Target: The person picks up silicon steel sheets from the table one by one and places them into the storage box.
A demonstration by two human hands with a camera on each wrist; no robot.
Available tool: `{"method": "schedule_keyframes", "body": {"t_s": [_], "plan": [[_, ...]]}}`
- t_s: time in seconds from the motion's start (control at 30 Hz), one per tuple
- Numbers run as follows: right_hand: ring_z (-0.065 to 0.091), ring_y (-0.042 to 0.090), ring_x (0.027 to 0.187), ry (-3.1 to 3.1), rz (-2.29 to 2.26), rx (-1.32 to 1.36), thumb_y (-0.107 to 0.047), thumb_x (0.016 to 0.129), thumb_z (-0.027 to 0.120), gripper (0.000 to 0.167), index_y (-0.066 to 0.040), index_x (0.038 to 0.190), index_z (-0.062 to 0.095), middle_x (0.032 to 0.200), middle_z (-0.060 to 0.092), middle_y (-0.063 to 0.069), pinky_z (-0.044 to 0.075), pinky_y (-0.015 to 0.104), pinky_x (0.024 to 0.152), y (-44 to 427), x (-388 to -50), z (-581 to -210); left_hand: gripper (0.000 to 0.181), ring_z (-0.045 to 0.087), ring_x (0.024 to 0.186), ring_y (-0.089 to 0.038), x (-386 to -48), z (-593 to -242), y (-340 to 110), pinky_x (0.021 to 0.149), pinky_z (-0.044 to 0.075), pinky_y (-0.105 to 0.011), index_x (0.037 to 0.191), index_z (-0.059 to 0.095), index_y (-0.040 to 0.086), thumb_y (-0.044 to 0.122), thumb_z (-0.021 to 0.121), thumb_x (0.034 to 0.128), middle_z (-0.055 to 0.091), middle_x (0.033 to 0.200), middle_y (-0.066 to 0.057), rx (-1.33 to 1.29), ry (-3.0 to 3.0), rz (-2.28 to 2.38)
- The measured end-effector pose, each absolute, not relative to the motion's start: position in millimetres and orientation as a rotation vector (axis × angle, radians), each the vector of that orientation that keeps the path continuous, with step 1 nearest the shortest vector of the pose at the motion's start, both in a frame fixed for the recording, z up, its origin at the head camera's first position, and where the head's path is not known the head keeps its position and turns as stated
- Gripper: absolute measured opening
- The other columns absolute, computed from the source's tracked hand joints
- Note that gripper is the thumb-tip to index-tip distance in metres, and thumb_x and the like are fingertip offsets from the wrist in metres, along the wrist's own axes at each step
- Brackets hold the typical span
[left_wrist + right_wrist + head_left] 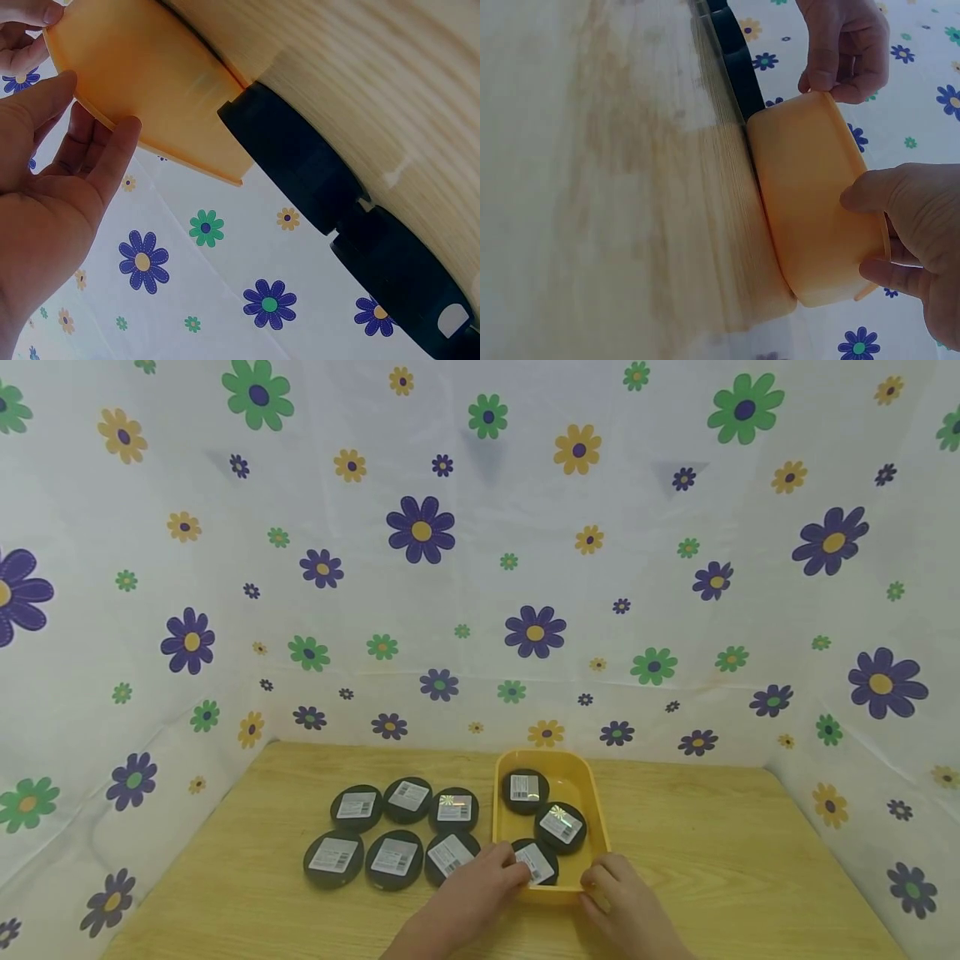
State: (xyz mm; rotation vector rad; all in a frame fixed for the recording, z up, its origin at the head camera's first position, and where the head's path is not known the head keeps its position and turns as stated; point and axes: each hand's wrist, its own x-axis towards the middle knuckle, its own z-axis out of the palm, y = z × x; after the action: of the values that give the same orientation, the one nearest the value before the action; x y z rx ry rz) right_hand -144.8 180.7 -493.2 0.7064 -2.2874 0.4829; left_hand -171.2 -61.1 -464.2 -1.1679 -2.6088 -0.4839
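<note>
A yellow plastic tray (600, 810) stands on the table with three flat round black containers in it, each with a white label; one of them is the upper-left container (524, 791). My left hand (476, 893) holds the near rim at its left corner, fingers curled over the edge, beside the nearest container (546, 860) in the tray. With thumb outside and fingers over the rim, my right hand (626, 906) grips the near right corner. In the left wrist view the left hand (60, 172) pinches the tray wall (157, 82).
Left of the tray, several more black containers lie in two rows on the wooden table (720, 860), among them a front-left one (333, 859). A white flowered cloth (480, 585) hangs around the back and sides.
</note>
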Motion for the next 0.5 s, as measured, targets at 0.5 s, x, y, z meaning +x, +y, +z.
{"method": "schedule_keyframes", "body": {"t_s": [0.5], "plan": [[0.048, 0.003, 0.083, -2.400, 0.528, 0.575, -0.004, 0.064, 0.088, 0.036, -0.018, 0.081, 0.059, 0.089, 0.048, -0.012, 0.052, 0.026, 0.074, 177.0, -142.3, -495.6, 0.009, 0.045, 0.080, -0.007, -172.7, -464.6, -60.7, 0.067, 0.041, -0.014, 0.097, 0.068, 0.022, 0.014, 0.068, 0.0932, 0.046, 0.089, 0.008, -1.163, -2.640, -0.491]]}}
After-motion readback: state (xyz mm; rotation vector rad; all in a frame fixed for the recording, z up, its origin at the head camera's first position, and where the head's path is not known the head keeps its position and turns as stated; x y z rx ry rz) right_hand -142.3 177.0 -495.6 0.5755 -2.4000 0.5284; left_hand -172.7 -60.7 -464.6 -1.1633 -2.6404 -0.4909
